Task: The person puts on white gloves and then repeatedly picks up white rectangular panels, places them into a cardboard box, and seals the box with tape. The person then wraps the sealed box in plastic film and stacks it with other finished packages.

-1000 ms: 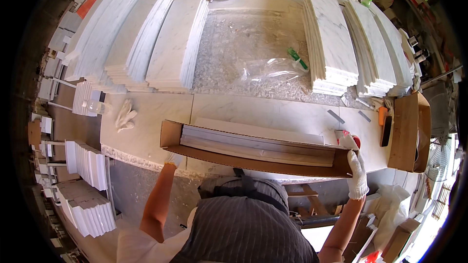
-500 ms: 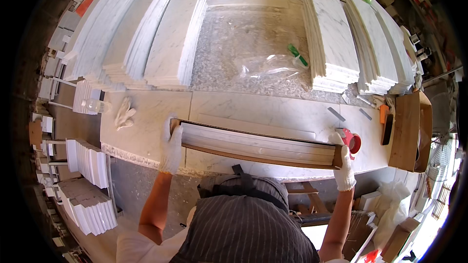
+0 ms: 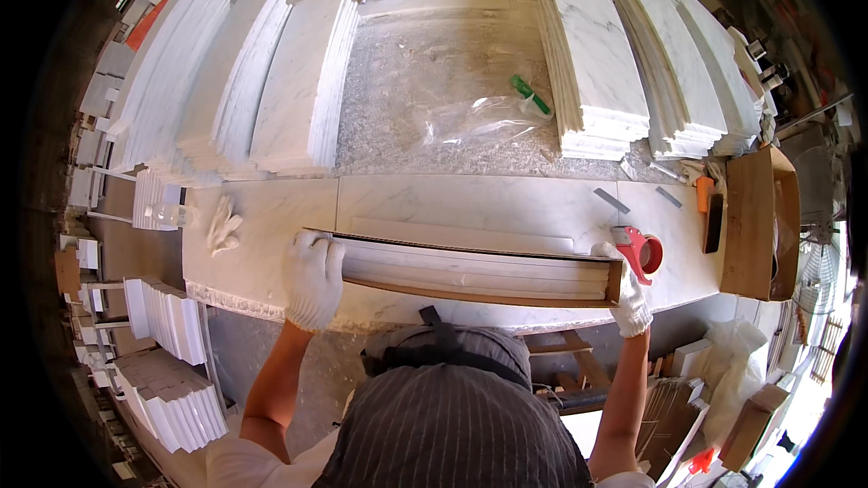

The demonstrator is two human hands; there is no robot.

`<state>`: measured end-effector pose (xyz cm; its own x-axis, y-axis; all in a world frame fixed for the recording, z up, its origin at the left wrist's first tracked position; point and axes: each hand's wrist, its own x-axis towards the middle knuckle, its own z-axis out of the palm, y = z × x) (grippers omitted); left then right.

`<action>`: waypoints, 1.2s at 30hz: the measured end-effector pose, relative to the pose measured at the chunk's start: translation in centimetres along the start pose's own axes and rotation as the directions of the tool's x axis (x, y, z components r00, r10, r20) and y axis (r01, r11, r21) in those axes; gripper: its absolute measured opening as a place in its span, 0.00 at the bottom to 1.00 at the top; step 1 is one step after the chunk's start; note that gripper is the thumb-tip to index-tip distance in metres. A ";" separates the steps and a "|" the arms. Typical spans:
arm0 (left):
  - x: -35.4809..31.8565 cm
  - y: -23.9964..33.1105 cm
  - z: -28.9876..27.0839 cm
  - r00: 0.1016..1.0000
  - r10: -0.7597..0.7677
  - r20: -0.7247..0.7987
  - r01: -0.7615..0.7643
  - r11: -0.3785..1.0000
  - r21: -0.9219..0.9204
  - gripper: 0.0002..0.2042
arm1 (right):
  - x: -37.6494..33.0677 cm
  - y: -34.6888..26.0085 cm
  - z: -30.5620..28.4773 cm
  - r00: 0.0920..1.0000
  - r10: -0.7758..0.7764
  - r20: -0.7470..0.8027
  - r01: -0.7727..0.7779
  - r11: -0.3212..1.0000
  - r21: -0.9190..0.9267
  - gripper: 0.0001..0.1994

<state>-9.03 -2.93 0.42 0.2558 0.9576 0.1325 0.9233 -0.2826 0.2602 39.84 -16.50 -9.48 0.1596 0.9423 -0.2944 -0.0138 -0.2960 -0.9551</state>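
Note:
Along the front of the marble worktop lies a long, shallow cardboard box (image 3: 615,280), its open side showing several white stone strips (image 3: 470,273) stacked inside. My left hand (image 3: 315,282), in a white knit glove, wraps round the box's left end. Gloved the same way, my right hand (image 3: 630,305) grips the right end, with part of its fingers hidden behind the cardboard. Just beyond the box is a flat white strip (image 3: 452,232). A red tape dispenser (image 3: 640,253) sits right beside my right hand.
Stacks of marble slabs (image 3: 303,81) stand at the far left, more (image 3: 597,54) at the far right. Between them lie plastic film (image 3: 470,122) and a green-handled tool (image 3: 530,95). A spare glove (image 3: 222,226) rests at left, an open cardboard carton (image 3: 755,226) at right.
My left hand has shifted its hold and now shows its back over the box's left end. My right hand stays on the other end. The whole view has shifted slightly.

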 end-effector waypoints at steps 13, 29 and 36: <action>-0.4 1.2 2.8 0.939 -0.188 -0.287 0.206 0.978 0.034 0.09 | 1.4 -3.1 1.9 1.000 -0.028 0.012 0.030 0.972 -0.232 0.15; 0.5 3.0 5.1 0.890 0.336 -0.307 -0.369 0.928 -0.055 0.12 | 0.3 -13.7 1.5 0.872 -0.102 0.479 0.461 0.504 -0.731 0.31; 2.7 4.8 4.8 0.950 0.303 -0.073 -0.298 0.952 0.074 0.15 | 0.5 -10.2 5.9 0.912 -0.239 0.334 0.387 0.225 -0.894 0.37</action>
<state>-2.55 -1.48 -2.56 0.5018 0.8202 0.2746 0.8238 -0.5500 0.1376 34.27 -12.11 -0.04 -0.1807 0.9822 -0.0515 0.9414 0.1576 -0.2982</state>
